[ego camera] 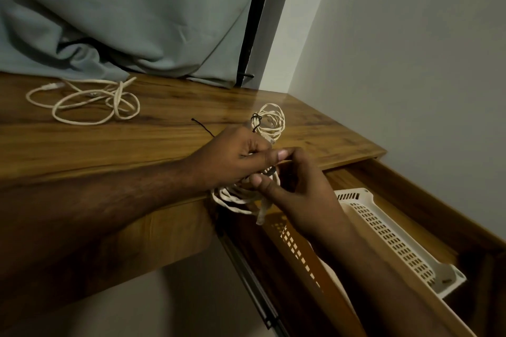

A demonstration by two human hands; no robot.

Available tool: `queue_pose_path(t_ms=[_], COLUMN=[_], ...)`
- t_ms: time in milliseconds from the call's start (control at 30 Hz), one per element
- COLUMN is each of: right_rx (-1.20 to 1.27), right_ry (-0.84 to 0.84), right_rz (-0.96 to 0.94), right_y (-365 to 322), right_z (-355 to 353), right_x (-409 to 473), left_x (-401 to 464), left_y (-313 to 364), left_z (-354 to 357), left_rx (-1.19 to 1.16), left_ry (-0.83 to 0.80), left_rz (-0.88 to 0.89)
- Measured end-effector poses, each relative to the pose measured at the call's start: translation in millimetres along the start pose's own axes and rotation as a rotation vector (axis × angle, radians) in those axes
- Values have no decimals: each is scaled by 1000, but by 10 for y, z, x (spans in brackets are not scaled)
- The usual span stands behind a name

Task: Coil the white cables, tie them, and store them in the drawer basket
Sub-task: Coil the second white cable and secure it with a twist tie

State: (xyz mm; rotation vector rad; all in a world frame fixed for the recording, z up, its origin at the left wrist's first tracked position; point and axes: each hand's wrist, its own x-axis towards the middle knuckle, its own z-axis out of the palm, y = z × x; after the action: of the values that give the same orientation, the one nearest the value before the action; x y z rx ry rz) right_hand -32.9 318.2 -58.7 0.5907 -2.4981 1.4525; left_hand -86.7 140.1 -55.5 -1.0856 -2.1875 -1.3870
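Observation:
Over the front edge of the wooden desk (pixel 137 145), my left hand (pixel 232 159) grips a coiled white cable (pixel 235 197), whose loops hang below my fingers. My right hand (pixel 295 180) pinches at the same coil from the right, thumb and forefinger closed near a dark tie. A second white coil (pixel 271 123), bound with a black tie, lies on the desk just beyond my hands. A loose, uncoiled white cable (pixel 82 101) sprawls at the far left. A thin black tie (pixel 202 126) lies on the wood beside my left hand. The white perforated basket (pixel 397 238) sits in the open drawer (pixel 410 200) under my right forearm.
A grey curtain (pixel 137 13) hangs behind the desk and bunches on its back edge. A pale wall (pixel 410 63) runs along the right side. The drawer sticks out toward me on the right, its dark rail (pixel 254 290) below.

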Motion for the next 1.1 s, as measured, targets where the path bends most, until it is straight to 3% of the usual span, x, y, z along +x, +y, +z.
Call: queue_pose_path(t_ms=[167,600,733,900,1100], right_rx=[-268,-258,-153,214,409], right_ry=[40,95,85,-18,-149], right_rz=[-107,-128,-35,36,92], right_y=[7,19,57,29,-60], right_z=[52,87,132,157,4], right_x=[-2,1,8,-5,12], left_x=[-23,-40,-28,-43,-3], left_y=[45,74,85,86,63], left_z=[29,32,20,14,-54], left_rx=[80,73,91,131,121], left_ry=[15,-2,-17,-8,102], left_rz=[27,-24,-5,6,29])
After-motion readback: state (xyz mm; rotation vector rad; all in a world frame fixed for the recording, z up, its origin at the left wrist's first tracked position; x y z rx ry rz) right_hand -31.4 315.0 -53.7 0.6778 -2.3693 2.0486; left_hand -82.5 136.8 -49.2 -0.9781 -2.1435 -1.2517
